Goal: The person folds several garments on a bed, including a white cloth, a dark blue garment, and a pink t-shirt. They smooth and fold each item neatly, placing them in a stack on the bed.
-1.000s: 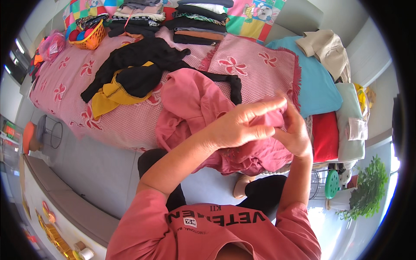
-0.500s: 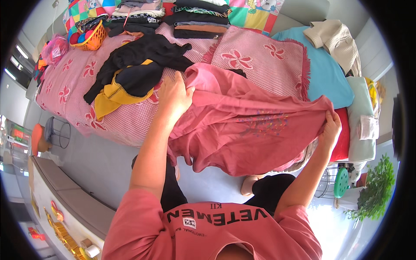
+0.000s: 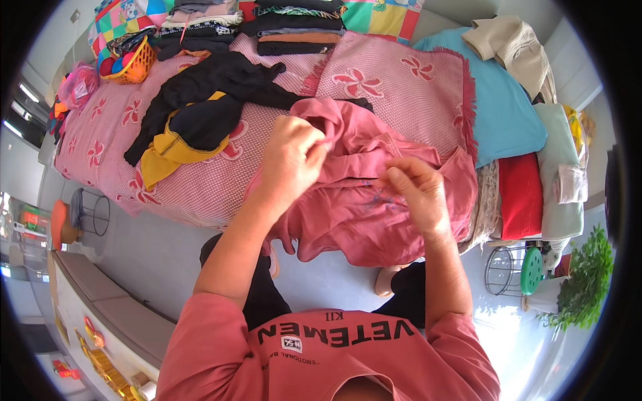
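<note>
A rose-pink long-sleeved top (image 3: 374, 230) with a colourful print lies bunched over the near edge of the bed, partly hanging down. My left hand (image 3: 294, 157) is closed on its upper left part, knuckles up. Over the printed middle, my right hand (image 3: 421, 194) is open with fingers bent and the thumb a little apart; its fingertips are slightly blurred. Left of the top, a black garment (image 3: 207, 80) and a mustard-and-black garment (image 3: 200, 130) lie loosely spread on the pink patterned bedspread (image 3: 194, 187).
Stacks of folded clothes (image 3: 297, 33) stand at the back, near an orange basket (image 3: 137, 63). On the right are a light-blue cloth (image 3: 505, 120), a beige garment (image 3: 511, 50) and a red cloth (image 3: 520, 197). A green-topped stool (image 3: 530, 271) and a plant (image 3: 585, 284) stand below.
My right hand has let go of the top's right corner and moved left over the print. The top's right side has dropped and bunched inward. My left hand has moved slightly right and down.
</note>
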`<act>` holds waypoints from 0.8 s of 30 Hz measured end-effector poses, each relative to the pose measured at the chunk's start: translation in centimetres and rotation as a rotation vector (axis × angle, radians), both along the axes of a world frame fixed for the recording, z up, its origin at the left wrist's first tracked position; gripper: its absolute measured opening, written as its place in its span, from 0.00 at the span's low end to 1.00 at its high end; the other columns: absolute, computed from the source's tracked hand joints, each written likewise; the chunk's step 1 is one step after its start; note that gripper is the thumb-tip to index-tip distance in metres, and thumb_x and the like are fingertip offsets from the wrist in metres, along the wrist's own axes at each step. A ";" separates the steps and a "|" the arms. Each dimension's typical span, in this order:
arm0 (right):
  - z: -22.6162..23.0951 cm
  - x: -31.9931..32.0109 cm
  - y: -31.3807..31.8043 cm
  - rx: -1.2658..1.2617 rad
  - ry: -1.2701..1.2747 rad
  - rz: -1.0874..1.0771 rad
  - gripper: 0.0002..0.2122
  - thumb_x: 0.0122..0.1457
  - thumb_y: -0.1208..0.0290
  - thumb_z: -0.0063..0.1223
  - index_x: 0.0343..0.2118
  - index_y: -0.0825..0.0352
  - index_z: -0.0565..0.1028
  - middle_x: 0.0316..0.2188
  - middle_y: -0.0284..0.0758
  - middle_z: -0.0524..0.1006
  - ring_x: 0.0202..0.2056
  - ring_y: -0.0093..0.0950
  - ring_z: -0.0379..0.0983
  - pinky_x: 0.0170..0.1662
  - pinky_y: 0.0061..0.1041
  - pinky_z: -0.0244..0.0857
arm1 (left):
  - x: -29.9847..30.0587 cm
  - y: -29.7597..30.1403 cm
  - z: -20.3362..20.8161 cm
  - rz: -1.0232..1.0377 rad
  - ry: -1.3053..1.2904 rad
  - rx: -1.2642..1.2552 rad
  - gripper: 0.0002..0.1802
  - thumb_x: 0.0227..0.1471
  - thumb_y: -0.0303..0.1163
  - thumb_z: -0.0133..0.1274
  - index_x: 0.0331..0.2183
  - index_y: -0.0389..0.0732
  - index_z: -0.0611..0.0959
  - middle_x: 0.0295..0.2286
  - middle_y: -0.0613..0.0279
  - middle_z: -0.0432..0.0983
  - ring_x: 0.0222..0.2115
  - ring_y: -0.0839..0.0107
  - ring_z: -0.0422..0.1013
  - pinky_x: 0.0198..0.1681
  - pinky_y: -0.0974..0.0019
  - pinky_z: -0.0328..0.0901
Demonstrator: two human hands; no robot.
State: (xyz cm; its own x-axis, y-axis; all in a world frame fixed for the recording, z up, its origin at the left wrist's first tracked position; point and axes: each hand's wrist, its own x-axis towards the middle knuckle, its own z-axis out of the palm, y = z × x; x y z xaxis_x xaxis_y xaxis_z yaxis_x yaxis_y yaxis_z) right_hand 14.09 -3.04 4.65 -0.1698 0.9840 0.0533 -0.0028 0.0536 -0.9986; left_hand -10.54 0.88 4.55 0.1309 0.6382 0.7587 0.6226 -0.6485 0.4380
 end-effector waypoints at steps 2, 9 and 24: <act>-0.5 -0.9 -0.2 -0.100 0.091 0.062 0.12 0.66 0.69 0.52 0.45 0.72 0.75 0.37 0.35 0.80 0.38 0.24 0.79 0.38 0.23 0.73 | 1.3 -0.7 -0.2 -0.071 0.039 0.036 0.08 0.40 0.22 0.64 0.25 0.40 0.80 0.35 0.58 0.73 0.37 0.56 0.68 0.41 0.57 0.65; -2.4 -2.6 0.9 -0.297 0.295 0.113 0.12 0.65 0.65 0.54 0.41 0.70 0.76 0.33 0.30 0.77 0.34 0.19 0.74 0.40 0.21 0.70 | 3.8 -3.2 -1.2 -0.323 0.008 -0.133 0.10 0.41 0.21 0.65 0.29 0.41 0.83 0.52 0.49 0.66 0.50 0.53 0.65 0.52 0.56 0.64; -1.5 -2.6 0.6 -0.047 0.199 -0.154 0.08 0.67 0.69 0.51 0.38 0.69 0.77 0.24 0.23 0.71 0.25 0.13 0.64 0.28 0.15 0.59 | 1.0 -0.8 -1.5 0.125 0.169 -0.003 0.13 0.43 0.15 0.55 0.35 0.35 0.78 0.39 0.49 0.72 0.40 0.52 0.70 0.45 0.57 0.67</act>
